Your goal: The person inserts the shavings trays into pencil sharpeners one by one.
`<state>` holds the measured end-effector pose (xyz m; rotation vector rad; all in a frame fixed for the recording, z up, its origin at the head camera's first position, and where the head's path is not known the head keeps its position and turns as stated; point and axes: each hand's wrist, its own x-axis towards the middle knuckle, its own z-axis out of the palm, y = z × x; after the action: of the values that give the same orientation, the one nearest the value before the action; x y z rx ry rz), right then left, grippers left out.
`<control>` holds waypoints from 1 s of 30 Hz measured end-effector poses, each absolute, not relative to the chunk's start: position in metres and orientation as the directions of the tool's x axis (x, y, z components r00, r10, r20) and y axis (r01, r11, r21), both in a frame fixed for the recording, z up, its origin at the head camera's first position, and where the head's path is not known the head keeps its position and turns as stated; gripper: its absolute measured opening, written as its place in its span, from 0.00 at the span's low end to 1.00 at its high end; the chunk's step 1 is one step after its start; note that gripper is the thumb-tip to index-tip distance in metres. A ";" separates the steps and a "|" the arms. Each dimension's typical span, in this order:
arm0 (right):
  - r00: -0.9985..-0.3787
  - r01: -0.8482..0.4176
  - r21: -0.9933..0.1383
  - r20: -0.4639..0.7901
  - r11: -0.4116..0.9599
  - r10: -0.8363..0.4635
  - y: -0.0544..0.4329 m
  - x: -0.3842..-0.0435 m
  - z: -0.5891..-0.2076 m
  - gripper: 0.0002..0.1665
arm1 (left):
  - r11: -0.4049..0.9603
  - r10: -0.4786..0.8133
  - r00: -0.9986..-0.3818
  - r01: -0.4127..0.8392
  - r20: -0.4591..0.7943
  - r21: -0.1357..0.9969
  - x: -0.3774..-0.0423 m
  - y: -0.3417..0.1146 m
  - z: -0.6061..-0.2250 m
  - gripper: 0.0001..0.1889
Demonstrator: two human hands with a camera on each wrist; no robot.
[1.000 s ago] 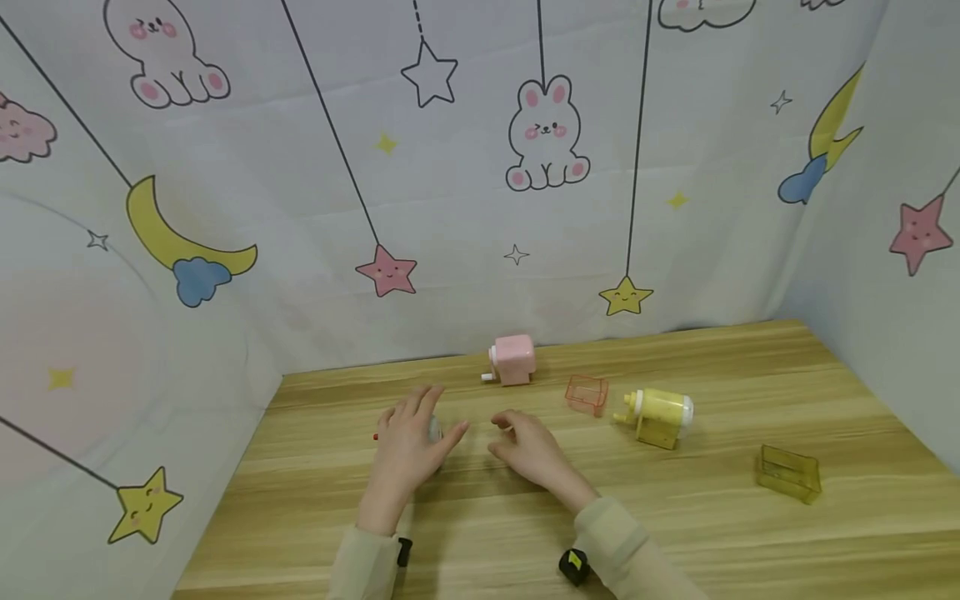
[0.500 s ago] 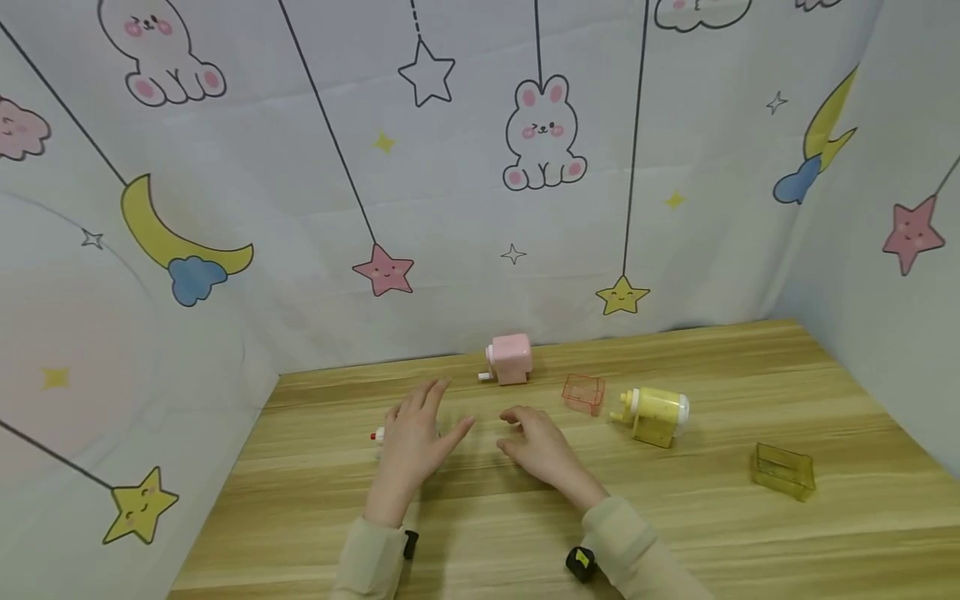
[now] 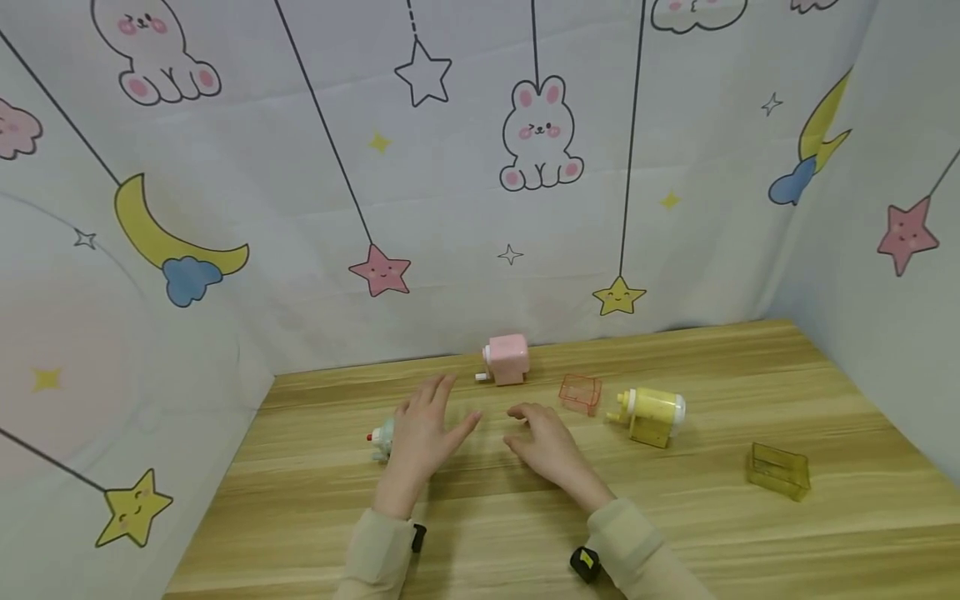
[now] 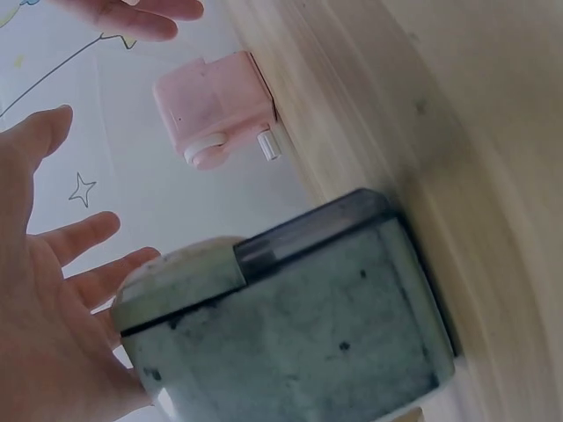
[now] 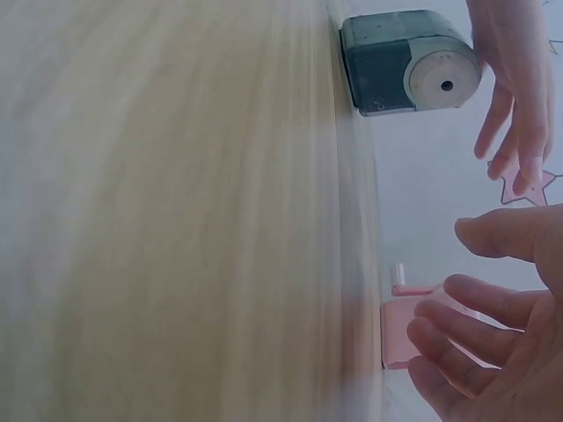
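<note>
My left hand point(image 3: 427, 437) is spread beside a green crank pencil sharpener point(image 3: 384, 437) and hides most of it in the head view. The left wrist view shows the sharpener's grey-green body point(image 4: 299, 330) standing on the table, with the left fingers point(image 4: 84, 237) extended at its far side. On its end, a round face with a pencil hole point(image 5: 446, 85) appears in the right wrist view. To the right, my right hand point(image 3: 551, 446) hovers over the table with slightly bent fingers and nothing in them.
A pink crank pencil sharpener point(image 3: 507, 360) stands at the table's back edge. Right of it are a clear red shavings drawer point(image 3: 580, 393), a yellow crank sharpener point(image 3: 652, 414) and a clear yellow drawer point(image 3: 778, 471). A patterned cloth point(image 3: 450, 200) hangs behind the table.
My left hand has shifted right, uncovering more of the green sharpener's crank end. My right hand has drifted slightly right. The head view has turned a little.
</note>
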<state>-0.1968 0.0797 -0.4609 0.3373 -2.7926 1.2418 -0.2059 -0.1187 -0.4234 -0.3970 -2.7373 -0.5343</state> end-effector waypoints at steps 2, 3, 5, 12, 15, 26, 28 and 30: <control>-0.973 -0.229 -0.723 0.158 0.652 -0.166 0.081 -0.197 -0.461 0.21 | 0.888 0.210 -0.906 0.334 0.368 0.317 -0.207 -0.117 -0.424 0.37; -0.974 -0.228 -0.722 0.160 0.653 -0.163 0.082 -0.197 -0.461 0.21 | 0.887 0.210 -0.904 0.337 0.371 0.317 -0.208 -0.116 -0.424 0.37; -0.974 -0.228 -0.723 0.164 0.652 -0.158 0.083 -0.197 -0.460 0.21 | 0.886 0.209 -0.902 0.338 0.378 0.317 -0.210 -0.114 -0.425 0.37; -0.974 -0.226 -0.718 0.174 0.658 -0.145 0.087 -0.199 -0.458 0.21 | 0.886 0.210 -0.903 0.337 0.375 0.317 -0.215 -0.108 -0.424 0.38; -0.974 -0.227 -0.715 0.182 0.661 -0.138 0.089 -0.199 -0.458 0.21 | 0.884 0.216 -0.905 0.341 0.367 0.320 -0.218 -0.104 -0.424 0.38; -0.976 -0.211 -0.700 0.189 0.683 -0.109 0.095 -0.200 -0.457 0.22 | 0.871 0.228 -0.899 0.360 0.373 0.335 -0.224 -0.093 -0.422 0.37; -0.977 -0.205 -0.696 0.189 0.688 -0.099 0.095 -0.200 -0.457 0.23 | 0.869 0.230 -0.899 0.362 0.371 0.337 -0.225 -0.092 -0.422 0.38; -0.975 -0.209 -0.688 0.203 0.695 -0.092 0.097 -0.200 -0.458 0.23 | 0.870 0.234 -0.900 0.362 0.367 0.335 -0.226 -0.091 -0.423 0.38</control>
<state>-0.2002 0.0967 -0.4579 0.2462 -2.7500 1.1441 -0.2258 -0.0909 -0.4232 -0.4469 -2.7258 -0.5769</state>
